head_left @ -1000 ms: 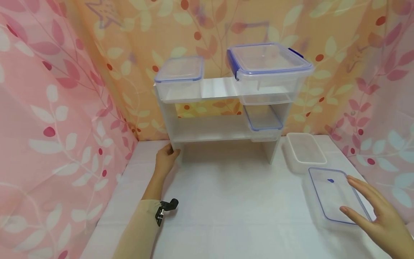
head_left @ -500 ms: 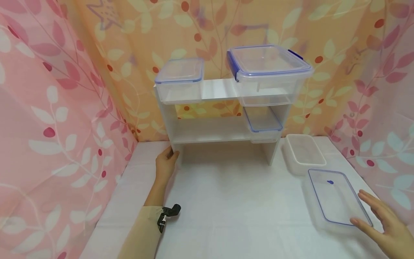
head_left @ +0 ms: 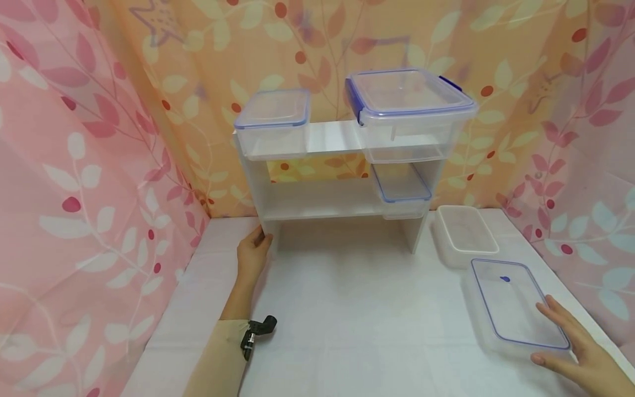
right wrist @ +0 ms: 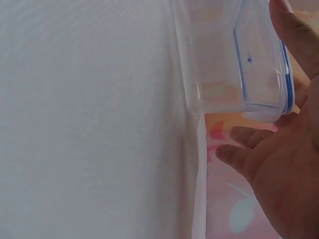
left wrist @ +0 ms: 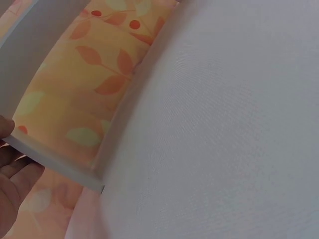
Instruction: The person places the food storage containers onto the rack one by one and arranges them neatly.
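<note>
My left hand holds the lower left side panel of a white two-tier shelf, thumb on one face and fingers on the other; the left wrist view shows this panel pinched at its edge. At the front right lies a clear food container with a blue-rimmed lid. Around its near right corner my right hand is spread, thumb at the near side and fingertips overlapping the lid's right edge. From the right wrist, the container shows between thumb and fingers, which are not closed on it.
Atop the shelf stand a small lidded container at left and a large clip-lid container at right. A flat blue-rimmed container sits on the middle tier. Behind the front one is a white-rimmed container. Patterned curtains enclose the table.
My right hand has moved down and drawn back slightly, then come in around the container's near right corner. The left hand keeps its hold on the shelf panel.
</note>
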The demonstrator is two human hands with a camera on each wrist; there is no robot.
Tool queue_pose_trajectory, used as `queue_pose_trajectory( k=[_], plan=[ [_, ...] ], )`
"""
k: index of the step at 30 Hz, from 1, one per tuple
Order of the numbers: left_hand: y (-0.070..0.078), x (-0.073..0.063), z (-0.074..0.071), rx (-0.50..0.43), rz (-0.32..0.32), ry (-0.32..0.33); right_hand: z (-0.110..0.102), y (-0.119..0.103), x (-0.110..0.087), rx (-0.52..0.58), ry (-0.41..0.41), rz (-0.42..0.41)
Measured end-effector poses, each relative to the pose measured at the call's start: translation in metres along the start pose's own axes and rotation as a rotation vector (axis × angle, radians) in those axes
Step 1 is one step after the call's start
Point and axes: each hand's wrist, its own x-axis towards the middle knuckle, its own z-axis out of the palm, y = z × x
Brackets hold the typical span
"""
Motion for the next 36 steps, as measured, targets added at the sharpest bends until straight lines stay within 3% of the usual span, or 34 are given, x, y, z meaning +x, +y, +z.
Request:
queue_pose_trajectory(
  k=[6,10,17,25,31,36],
  plan=[
    [-0.001,0.0,0.0,0.007,0.023,0.004,0.003,0.0,-0.003,0.071,-0.045,0.031],
    [-0.002,0.0,-0.001,0.018,0.029,0.004,0.007,-0.001,-0.002,0.063,-0.049,0.059],
    [-0.005,0.001,-0.001,-0.001,0.032,0.003,0.013,0.0,0.001,-0.034,0.036,0.021],
    [-0.007,0.002,0.003,-0.003,0.024,0.006,0.013,-0.001,-0.001,-0.093,0.087,0.052],
    [-0.008,0.001,0.003,-0.004,0.014,0.015,0.008,-0.011,-0.001,-0.028,0.11,0.084],
    [-0.011,0.0,0.002,-0.003,0.008,0.022,0.007,-0.028,0.003,0.095,0.15,0.101]
  ],
)
